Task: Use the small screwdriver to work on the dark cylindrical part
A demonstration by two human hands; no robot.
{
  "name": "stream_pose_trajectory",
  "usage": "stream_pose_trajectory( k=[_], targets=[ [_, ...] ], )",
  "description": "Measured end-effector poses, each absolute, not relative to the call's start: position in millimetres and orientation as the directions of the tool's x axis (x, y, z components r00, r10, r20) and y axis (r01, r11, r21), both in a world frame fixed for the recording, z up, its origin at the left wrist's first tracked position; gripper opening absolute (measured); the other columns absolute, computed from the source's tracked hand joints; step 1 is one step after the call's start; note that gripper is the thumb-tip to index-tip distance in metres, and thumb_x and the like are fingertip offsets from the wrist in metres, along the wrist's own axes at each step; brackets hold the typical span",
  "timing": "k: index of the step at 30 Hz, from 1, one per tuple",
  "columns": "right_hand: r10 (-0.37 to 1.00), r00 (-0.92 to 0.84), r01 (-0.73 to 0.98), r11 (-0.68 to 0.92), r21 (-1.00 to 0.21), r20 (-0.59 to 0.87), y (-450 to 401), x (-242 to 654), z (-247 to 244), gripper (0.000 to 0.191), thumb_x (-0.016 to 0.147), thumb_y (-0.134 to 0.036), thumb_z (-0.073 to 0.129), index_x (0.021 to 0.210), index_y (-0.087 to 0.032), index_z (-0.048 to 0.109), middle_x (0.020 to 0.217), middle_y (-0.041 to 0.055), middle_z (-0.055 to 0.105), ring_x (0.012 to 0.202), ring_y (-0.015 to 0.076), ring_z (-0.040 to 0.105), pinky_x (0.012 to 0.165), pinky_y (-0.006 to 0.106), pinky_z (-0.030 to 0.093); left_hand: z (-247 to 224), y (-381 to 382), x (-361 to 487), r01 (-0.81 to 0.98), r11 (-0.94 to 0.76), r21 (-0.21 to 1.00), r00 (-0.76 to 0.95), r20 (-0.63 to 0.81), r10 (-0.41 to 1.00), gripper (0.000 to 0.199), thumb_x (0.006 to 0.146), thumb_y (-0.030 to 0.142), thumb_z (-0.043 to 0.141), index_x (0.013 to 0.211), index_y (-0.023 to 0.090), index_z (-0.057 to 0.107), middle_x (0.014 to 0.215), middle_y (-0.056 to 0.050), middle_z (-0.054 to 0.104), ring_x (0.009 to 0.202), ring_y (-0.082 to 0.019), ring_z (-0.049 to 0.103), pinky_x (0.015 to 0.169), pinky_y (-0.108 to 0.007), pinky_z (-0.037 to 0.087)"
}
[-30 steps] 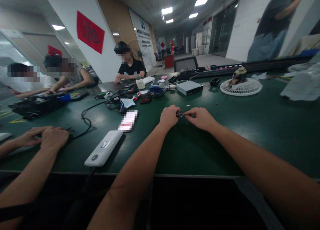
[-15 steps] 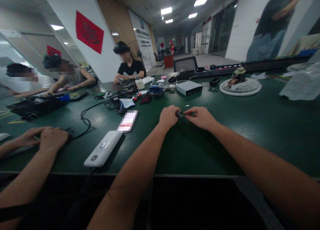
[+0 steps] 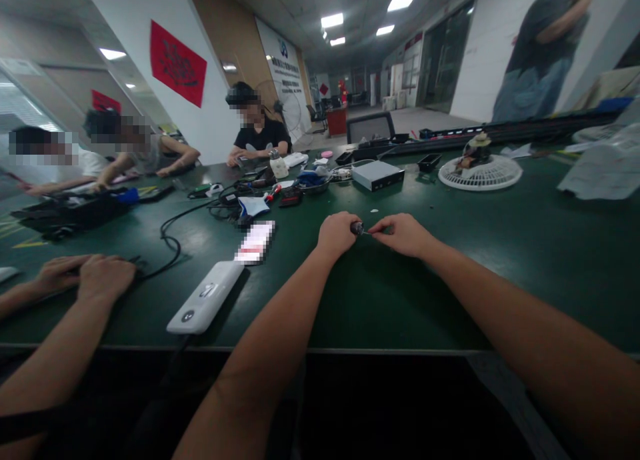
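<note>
Over the green table (image 3: 400, 313), my left hand (image 3: 339, 234) is closed around a small dark part with a shiny end (image 3: 357, 228). Just to its right, my right hand (image 3: 403, 235) pinches a thin, light-coloured piece (image 3: 367, 233) whose tip points at the dark part. Whether the tip touches the part is too small to tell. A small white scrap (image 3: 375, 211) lies on the table beyond my hands.
A white power bank (image 3: 207, 298) and a lit phone (image 3: 255, 242) lie to the left, near another person's hands (image 3: 106, 277). Farther back are a silver drive box (image 3: 378, 175), a white fan grille (image 3: 480, 173), cables and tools.
The dark part in my left hand has turned slightly, and the thin piece has shifted a little with my right hand. Otherwise both hands stay nearly where they were.
</note>
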State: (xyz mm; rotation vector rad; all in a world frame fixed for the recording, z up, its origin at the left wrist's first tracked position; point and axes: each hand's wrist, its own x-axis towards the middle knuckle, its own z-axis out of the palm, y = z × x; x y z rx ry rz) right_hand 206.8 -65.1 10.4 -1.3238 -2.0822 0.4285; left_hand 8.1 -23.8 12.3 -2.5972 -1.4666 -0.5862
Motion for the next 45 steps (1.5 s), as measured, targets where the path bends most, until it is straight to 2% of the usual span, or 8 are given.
stream_pose_trajectory(
  k=[7,12,16,24,31,38,41,45],
  targets=[
    [0.912,-0.179,0.745,0.370,-0.555,0.368,-62.7,209.3,10.9,0.024,0.083,-0.026,0.064,0.099,-0.022,0.082,0.082,0.0059,0.077,0.074,0.0195,0.068,0.074,0.035,0.052,14.8,-27.0,10.2,0.841,-0.532,0.095,0.466,0.369,0.804,0.029,0.084,0.020,0.060,0.107,0.028,0.076,0.100,-0.004,0.072,0.092,-0.021,0.065,0.087,-0.033,0.050],
    [0.912,-0.268,0.714,0.404,-0.572,0.310,-65.8,205.9,11.1,0.021,0.083,-0.026,0.065,0.096,-0.023,0.082,0.086,0.0049,0.077,0.073,0.0186,0.068,0.074,0.034,0.053,15.1,-27.9,10.5,0.837,-0.541,0.086,0.481,0.355,0.802,0.027,0.083,0.020,0.061,0.104,0.026,0.077,0.099,-0.005,0.073,0.093,-0.022,0.065,0.088,-0.033,0.050],
    [0.912,-0.215,0.693,0.394,-0.604,0.349,-67.9,204.2,12.9,0.024,0.085,-0.027,0.064,0.101,-0.021,0.081,0.081,0.0042,0.076,0.072,0.0183,0.068,0.070,0.032,0.051,17.7,-28.9,10.8,0.841,-0.531,0.104,0.468,0.354,0.810,0.027,0.083,0.021,0.062,0.105,0.027,0.076,0.101,-0.006,0.073,0.096,-0.022,0.066,0.090,-0.034,0.050],
    [0.924,-0.247,0.762,0.371,-0.531,0.293,-63.5,206.3,7.9,0.022,0.082,-0.024,0.064,0.097,-0.021,0.080,0.089,0.0052,0.077,0.077,0.0198,0.068,0.074,0.035,0.052,15.8,-29.0,11.5,0.835,-0.539,0.114,0.477,0.340,0.810,0.031,0.081,0.017,0.062,0.106,0.026,0.076,0.101,-0.005,0.074,0.096,-0.022,0.066,0.092,-0.035,0.050],
    [0.906,-0.234,0.667,0.414,-0.619,0.354,-64.1,204.0,8.6,0.022,0.086,-0.026,0.063,0.100,-0.021,0.080,0.091,0.0053,0.078,0.077,0.0179,0.069,0.073,0.033,0.053,15.9,-28.7,11.6,0.836,-0.536,0.113,0.468,0.361,0.806,0.024,0.083,0.021,0.062,0.101,0.025,0.076,0.099,-0.005,0.074,0.095,-0.022,0.066,0.089,-0.033,0.051],
    [0.928,-0.219,0.776,0.353,-0.522,0.301,-64.2,206.3,8.9,0.019,0.082,-0.024,0.065,0.093,-0.022,0.080,0.088,0.0053,0.078,0.079,0.0211,0.070,0.075,0.036,0.053,16.0,-30.0,12.4,0.825,-0.550,0.131,0.477,0.360,0.802,0.027,0.081,0.019,0.063,0.103,0.026,0.075,0.101,-0.004,0.075,0.095,-0.022,0.067,0.088,-0.033,0.051],
    [0.919,-0.255,0.711,0.390,-0.586,0.302,-64.7,203.9,9.4,0.018,0.082,-0.024,0.066,0.093,-0.022,0.080,0.086,0.0041,0.078,0.076,0.0188,0.069,0.072,0.033,0.053,16.3,-30.4,12.0,0.835,-0.536,0.123,0.466,0.358,0.809,0.025,0.081,0.018,0.062,0.101,0.026,0.076,0.101,-0.004,0.075,0.096,-0.022,0.067,0.088,-0.032,0.051],
    [0.928,-0.148,0.694,0.343,-0.633,0.341,-64.1,202.9,10.8,0.017,0.082,-0.027,0.066,0.091,-0.020,0.079,0.085,0.0049,0.077,0.075,0.0184,0.069,0.070,0.032,0.052,16.0,-30.0,12.4,0.841,-0.531,0.105,0.462,0.370,0.806,0.024,0.082,0.020,0.062,0.101,0.025,0.076,0.101,-0.005,0.075,0.096,-0.022,0.067,0.088,-0.033,0.050]
  ],
)
